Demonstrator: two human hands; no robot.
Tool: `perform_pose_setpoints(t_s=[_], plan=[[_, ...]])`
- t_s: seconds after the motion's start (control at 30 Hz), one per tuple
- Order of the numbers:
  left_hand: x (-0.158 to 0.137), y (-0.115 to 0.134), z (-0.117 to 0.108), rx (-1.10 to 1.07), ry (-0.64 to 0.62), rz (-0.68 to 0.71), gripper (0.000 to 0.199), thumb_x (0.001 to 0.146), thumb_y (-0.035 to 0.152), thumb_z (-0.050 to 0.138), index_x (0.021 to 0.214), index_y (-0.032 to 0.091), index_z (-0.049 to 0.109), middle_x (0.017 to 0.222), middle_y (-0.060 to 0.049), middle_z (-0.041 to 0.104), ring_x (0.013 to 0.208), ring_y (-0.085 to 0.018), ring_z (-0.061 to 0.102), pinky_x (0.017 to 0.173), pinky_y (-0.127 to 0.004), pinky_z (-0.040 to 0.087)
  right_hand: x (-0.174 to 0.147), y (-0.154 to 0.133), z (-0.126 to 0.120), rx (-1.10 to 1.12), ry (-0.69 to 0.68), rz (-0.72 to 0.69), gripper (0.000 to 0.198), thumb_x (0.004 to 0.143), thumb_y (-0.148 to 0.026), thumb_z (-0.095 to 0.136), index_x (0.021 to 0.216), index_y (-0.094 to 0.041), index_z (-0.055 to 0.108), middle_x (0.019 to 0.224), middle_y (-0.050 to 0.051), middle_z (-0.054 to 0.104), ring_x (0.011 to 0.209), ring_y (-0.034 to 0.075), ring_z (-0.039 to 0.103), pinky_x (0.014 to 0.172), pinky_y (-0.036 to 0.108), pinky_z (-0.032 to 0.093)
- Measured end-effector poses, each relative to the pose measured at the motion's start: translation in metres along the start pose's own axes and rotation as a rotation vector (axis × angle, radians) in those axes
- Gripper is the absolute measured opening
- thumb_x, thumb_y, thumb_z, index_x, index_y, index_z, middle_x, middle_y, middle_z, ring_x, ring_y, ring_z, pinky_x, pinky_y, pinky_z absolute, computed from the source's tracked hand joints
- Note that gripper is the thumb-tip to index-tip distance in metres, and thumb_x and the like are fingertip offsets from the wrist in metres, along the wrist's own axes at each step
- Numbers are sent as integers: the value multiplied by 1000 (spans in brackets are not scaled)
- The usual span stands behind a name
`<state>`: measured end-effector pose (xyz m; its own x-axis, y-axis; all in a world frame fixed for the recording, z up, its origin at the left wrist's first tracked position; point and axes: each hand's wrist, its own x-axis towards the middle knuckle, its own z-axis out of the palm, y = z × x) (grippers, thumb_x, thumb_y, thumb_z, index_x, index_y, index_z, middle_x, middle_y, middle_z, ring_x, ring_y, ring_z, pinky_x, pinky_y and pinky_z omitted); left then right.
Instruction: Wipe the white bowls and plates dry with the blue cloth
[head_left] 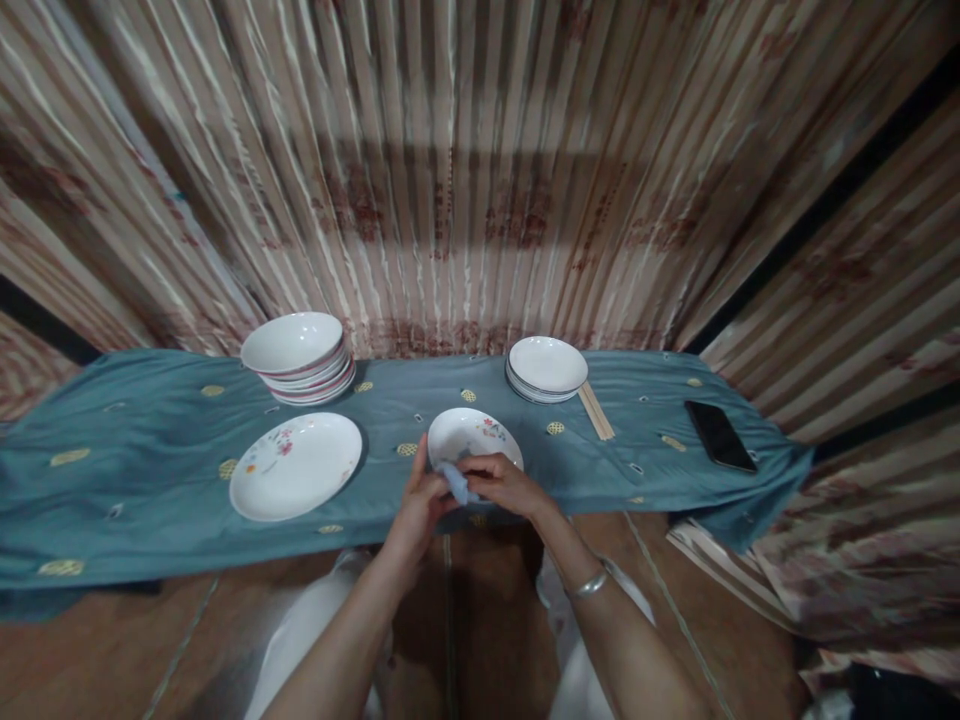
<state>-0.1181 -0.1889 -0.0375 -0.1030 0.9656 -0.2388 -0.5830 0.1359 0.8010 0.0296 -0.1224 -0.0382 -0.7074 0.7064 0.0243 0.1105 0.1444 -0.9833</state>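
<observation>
A white plate [465, 428] with a floral print on its far right side sits near the table's front edge, between my hands. My left hand [421, 503] is closed on the plate's near left rim, with one finger pointing up along its outer side and the thumb close to a pale blue cloth [455, 483]. My right hand [504, 484] reaches over the near side of the plate and pinches that bunched cloth. Hands and cloth hide the plate's near part. To the left lies a larger white oval plate [300, 475], also with flowers.
Stacked white bowls [294, 342] stand at the back left. A pile of small white plates [548, 363] is at the back right, beside wooden chopsticks [595, 412]. A black phone [720, 436] lies far right on the green tablecloth [630, 470]. Pleated curtains [450, 200] hang behind.
</observation>
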Motion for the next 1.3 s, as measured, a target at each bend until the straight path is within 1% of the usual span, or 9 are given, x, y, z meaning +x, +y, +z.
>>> perform_pose_setpoints(t_s=[0.17, 0.3, 0.53, 0.67, 0.77, 0.87, 1.07, 1.17, 1.3], plan=[[3, -1, -2, 34, -22, -10, 102, 65, 24, 73, 151, 31, 18, 85, 0, 70, 69, -17, 65, 70, -35, 55, -13, 7, -16, -130, -39, 44, 22, 76, -21, 58, 90, -16, 75, 85, 2, 73, 78, 16, 64, 75, 26, 47], [2, -1, 2, 106, 33, 24, 102, 63, 26, 76, 150, 28, 22, 87, -2, 69, 71, -18, 64, 68, -34, 56, -22, 10, -23, -315, 29, 91, 20, 72, -14, 58, 82, -17, 75, 79, 1, 72, 73, 15, 63, 69, 23, 46], [0, 1, 5, 166, 16, 42, 101, 64, 27, 75, 150, 29, 23, 95, -2, 69, 78, -19, 64, 68, -33, 56, -17, 19, -33, -629, 269, 150, 21, 71, -12, 59, 87, -20, 72, 94, 3, 73, 89, 19, 66, 83, 29, 47], [-2, 3, 7, 196, -4, 51, 102, 64, 30, 77, 150, 29, 23, 102, -4, 69, 83, -20, 65, 69, -32, 56, -5, 26, -34, -715, 422, 154, 22, 75, -12, 55, 91, -18, 69, 100, 6, 71, 94, 21, 64, 89, 33, 46], [-3, 3, 8, 216, -8, 58, 102, 64, 31, 77, 150, 28, 23, 105, -6, 69, 85, -21, 65, 69, -31, 56, 6, 33, -29, -711, 535, 103, 24, 80, -14, 51, 97, -17, 67, 103, 8, 69, 96, 21, 64, 92, 35, 46], [-3, 3, 8, 227, -13, 69, 101, 65, 32, 77, 150, 27, 23, 103, -6, 70, 85, -22, 65, 69, -31, 56, 18, 40, -22, -673, 580, -16, 28, 84, -17, 49, 105, -17, 66, 112, 9, 66, 108, 22, 59, 99, 38, 43], [-3, 2, 9, 205, 10, 76, 102, 63, 31, 77, 150, 27, 24, 104, -6, 70, 82, -20, 65, 70, -33, 57, 33, 36, -3, -501, 505, -196, 32, 86, -24, 52, 114, -20, 67, 129, 10, 59, 122, 22, 51, 108, 39, 36], [-4, 1, 6, 177, 14, 82, 101, 64, 32, 77, 150, 28, 25, 105, -5, 70, 83, -20, 66, 68, -32, 57, 33, 25, 7, -370, 387, -251, 26, 87, -27, 54, 105, -22, 71, 121, 7, 65, 115, 21, 57, 104, 38, 40], [-5, 2, 2, 178, 8, 77, 98, 66, 31, 76, 149, 29, 26, 107, -6, 70, 86, -20, 66, 71, -31, 57, 22, 14, 8, -170, 187, -175, 20, 81, -27, 60, 95, -22, 74, 107, 5, 71, 102, 20, 64, 94, 34, 47]])
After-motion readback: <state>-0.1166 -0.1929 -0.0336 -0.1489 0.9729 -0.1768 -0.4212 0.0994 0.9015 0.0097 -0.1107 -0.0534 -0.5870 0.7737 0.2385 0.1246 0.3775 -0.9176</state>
